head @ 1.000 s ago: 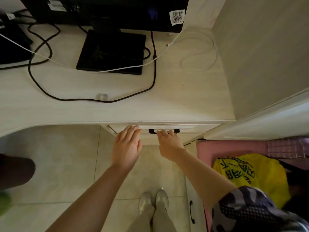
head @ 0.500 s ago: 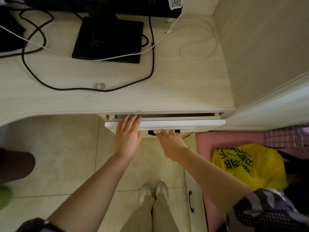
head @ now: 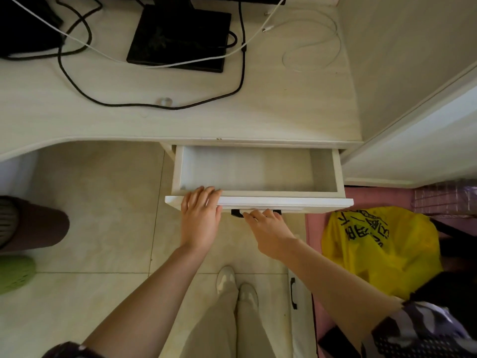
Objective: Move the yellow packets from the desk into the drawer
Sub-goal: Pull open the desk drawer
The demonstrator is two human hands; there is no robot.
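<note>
The white drawer [head: 284, 202] under the pale wooden desk [head: 284, 109] stands pulled out, and its inside looks bare. My left hand [head: 200, 218] rests flat on the left part of the drawer's front edge, fingers together over the rim. My right hand [head: 268, 229] curls its fingers around the black handle [head: 236, 213] on the drawer front. I see no yellow packets on the visible part of the desk.
A black monitor base [head: 178, 34], black cables [head: 154, 105] and a white cable [head: 309, 42] lie on the desk. A yellow plastic bag [head: 382, 251] sits on the floor at the right. Another person's legs and a green slipper [head: 15, 275] are at the left.
The drawer has slid out from shut to wide open, pulled toward me. Both hands moved back with its front.
</note>
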